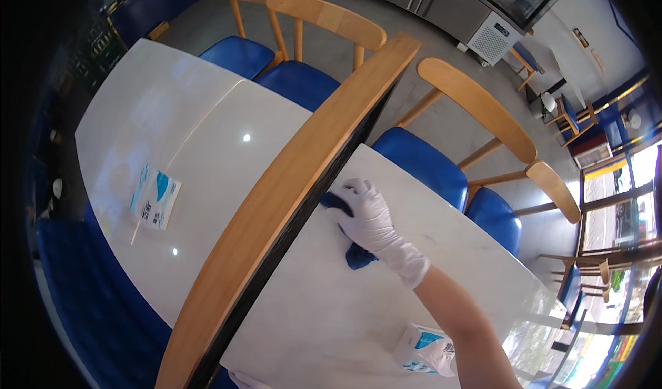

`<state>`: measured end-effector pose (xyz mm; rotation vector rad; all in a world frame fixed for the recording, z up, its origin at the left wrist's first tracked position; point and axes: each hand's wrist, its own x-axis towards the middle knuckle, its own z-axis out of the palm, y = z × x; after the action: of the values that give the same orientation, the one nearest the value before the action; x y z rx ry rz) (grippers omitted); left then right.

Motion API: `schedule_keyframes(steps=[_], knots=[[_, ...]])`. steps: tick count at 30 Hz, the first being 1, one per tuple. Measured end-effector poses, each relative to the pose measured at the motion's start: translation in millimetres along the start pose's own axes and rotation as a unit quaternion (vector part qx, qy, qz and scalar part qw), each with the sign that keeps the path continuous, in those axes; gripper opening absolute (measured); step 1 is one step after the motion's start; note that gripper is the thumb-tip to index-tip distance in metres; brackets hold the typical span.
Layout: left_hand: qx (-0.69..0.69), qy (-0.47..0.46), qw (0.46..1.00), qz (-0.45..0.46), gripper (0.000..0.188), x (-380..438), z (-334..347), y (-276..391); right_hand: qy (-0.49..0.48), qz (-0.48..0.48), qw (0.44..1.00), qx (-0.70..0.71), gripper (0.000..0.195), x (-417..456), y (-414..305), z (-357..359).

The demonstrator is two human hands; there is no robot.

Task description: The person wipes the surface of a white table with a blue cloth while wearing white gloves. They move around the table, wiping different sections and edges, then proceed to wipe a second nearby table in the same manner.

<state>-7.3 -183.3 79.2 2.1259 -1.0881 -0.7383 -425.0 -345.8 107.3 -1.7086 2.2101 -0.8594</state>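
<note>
My right hand [364, 217], in a white glove, presses a dark blue cloth [360, 257] onto the white marble-look tabletop [310, 306]. Part of the cloth bunches out ahead of the fingers, and another fold shows below the palm. The fingertips are close to the dark side of a wooden-topped partition [289, 182]. Only a sliver of my left hand [249, 382], also white-gloved, shows at the table's edge at the bottom; its fingers cannot be made out. Beside my right forearm lies a tissue packet [421, 348], partly covered by the arm.
Across the partition, a second white table [222, 171] bears another tissue packet [155, 197]. Wooden chairs with blue seats [421, 159] line the tables' far side. A blue bench [62, 275] runs at left. A steel refrigerated counter [455, 6] stands at the back.
</note>
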Motion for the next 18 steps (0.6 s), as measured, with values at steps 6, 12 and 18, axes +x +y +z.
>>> schedule_keyframes(steps=[6, 12, 18], knots=[[0.021, -0.001, 1.0, 0.014, 0.062, 0, -2, 5, 0.027, -0.119, 0.98, -0.156, 0.019, 0, 7, 29], [0.04, 0.009, 0.999, -0.019, 0.061, -1, -1, 7, 0.026, -0.051, 0.986, -0.159, 0.008, 56, 36, 20], [0.058, 0.018, 0.998, -0.009, 0.062, 2, -4, 1, 0.063, -0.198, 0.967, -0.149, 0.009, 24, 9, 48]])
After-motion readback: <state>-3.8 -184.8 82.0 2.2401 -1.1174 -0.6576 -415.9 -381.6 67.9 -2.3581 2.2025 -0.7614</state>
